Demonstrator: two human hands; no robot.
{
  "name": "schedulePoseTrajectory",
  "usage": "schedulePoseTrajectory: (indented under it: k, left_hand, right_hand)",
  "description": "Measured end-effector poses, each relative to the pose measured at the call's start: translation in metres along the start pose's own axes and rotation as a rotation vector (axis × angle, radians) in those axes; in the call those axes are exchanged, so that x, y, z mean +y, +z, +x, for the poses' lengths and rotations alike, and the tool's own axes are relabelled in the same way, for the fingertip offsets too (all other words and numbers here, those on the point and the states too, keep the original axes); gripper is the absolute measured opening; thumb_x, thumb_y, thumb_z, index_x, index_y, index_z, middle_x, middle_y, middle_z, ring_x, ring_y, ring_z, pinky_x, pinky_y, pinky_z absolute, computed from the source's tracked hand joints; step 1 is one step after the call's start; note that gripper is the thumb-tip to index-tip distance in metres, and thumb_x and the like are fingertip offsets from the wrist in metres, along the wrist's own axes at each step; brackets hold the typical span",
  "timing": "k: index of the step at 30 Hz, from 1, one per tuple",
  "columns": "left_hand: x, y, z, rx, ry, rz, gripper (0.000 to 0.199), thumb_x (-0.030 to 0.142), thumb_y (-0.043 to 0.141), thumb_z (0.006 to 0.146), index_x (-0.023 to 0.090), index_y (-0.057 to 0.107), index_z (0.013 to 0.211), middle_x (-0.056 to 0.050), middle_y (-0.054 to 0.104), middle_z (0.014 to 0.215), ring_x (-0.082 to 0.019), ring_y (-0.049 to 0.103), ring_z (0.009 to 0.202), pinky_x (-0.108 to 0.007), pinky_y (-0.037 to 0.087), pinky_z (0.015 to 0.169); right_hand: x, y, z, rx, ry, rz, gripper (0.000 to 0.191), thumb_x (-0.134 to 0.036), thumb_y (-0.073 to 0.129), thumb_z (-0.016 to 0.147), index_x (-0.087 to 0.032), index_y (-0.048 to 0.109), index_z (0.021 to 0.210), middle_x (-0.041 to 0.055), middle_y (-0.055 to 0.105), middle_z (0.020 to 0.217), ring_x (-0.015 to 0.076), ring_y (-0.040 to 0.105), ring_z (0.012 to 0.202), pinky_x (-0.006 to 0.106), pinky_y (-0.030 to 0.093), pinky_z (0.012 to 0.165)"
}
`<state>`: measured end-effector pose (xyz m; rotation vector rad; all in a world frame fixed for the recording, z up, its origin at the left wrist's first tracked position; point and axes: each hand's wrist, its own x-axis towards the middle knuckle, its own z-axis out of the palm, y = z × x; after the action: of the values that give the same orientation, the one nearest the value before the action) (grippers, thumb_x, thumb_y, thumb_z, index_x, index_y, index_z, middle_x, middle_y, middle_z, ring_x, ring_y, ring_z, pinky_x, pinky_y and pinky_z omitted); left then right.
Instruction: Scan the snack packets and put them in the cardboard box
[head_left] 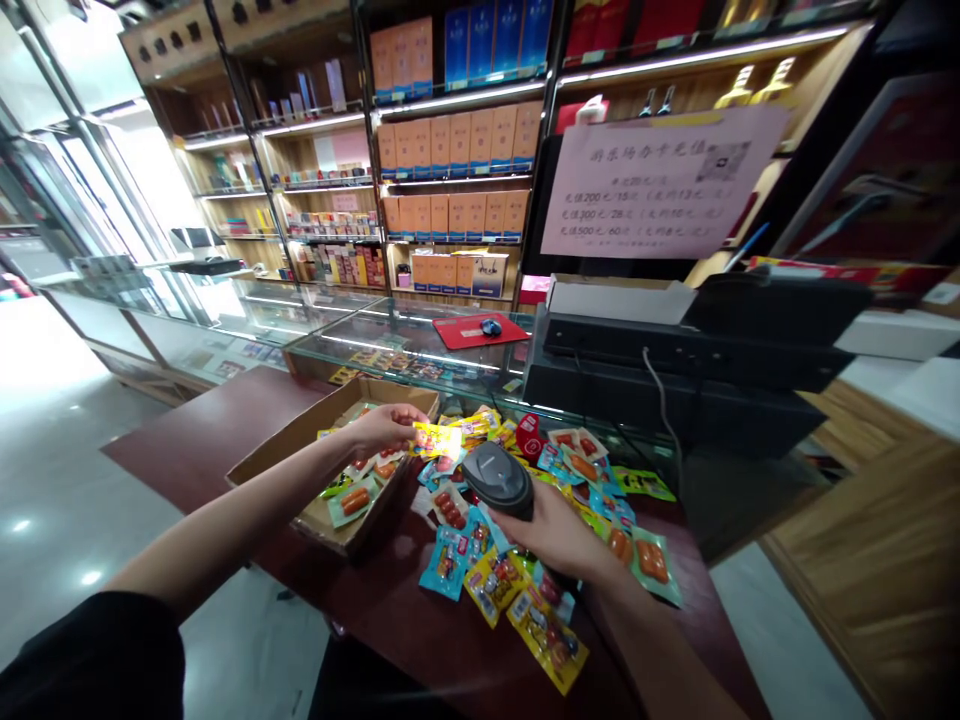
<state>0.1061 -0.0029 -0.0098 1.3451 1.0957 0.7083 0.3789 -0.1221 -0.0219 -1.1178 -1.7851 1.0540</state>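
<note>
In my left hand (386,430) I pinch a yellow snack packet (437,440), lit brightly by the light falling on it. A black handheld barcode scanner (496,478) is gripped in my right hand (559,535), its head turned toward that packet. Under and around the scanner lies a loose pile of packets: a blue packet (444,563), a yellow packet (549,638) and clear packs of small sausages (651,560). Beneath my left forearm stands an open cardboard box (274,440) with several sausage packs (355,500) inside.
Behind the dark red table (180,450) runs a glass display counter (345,325), bearing a red mat with a mouse (491,327). A black checkout machine (622,340) with a hanging cable borders the pile at right. Shelves of boxed goods (465,140) line the wall.
</note>
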Motion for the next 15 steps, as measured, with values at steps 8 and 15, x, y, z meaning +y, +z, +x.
schedulePoseTrajectory:
  k: [8, 15]
  left_hand:
    - [0.001, -0.008, 0.001, 0.058, -0.013, -0.054, 0.047, 0.028, 0.086, 0.052, 0.016, 0.062, 0.091, -0.003, 0.069, 0.083, -0.010, 0.063, 0.065, -0.018, 0.045, 0.054]
    - [0.011, -0.058, -0.016, 0.237, -0.009, -0.112, 0.049, 0.024, 0.089, 0.050, 0.015, 0.065, 0.091, -0.001, 0.068, 0.080, -0.010, 0.064, 0.066, -0.017, 0.045, 0.055]
  right_hand:
    - [-0.008, -0.004, 0.000, -0.002, 0.035, -0.001, 0.036, -0.032, 0.068, 0.077, -0.017, 0.065, 0.111, 0.0064, 0.072, 0.106, 0.0262, 0.065, 0.105, 0.040, 0.051, 0.093]
    - [-0.002, -0.007, 0.000, 0.011, 0.037, -0.026, 0.039, -0.038, 0.069, 0.077, -0.017, 0.065, 0.110, 0.0070, 0.073, 0.098, 0.0252, 0.068, 0.093, 0.037, 0.055, 0.083]
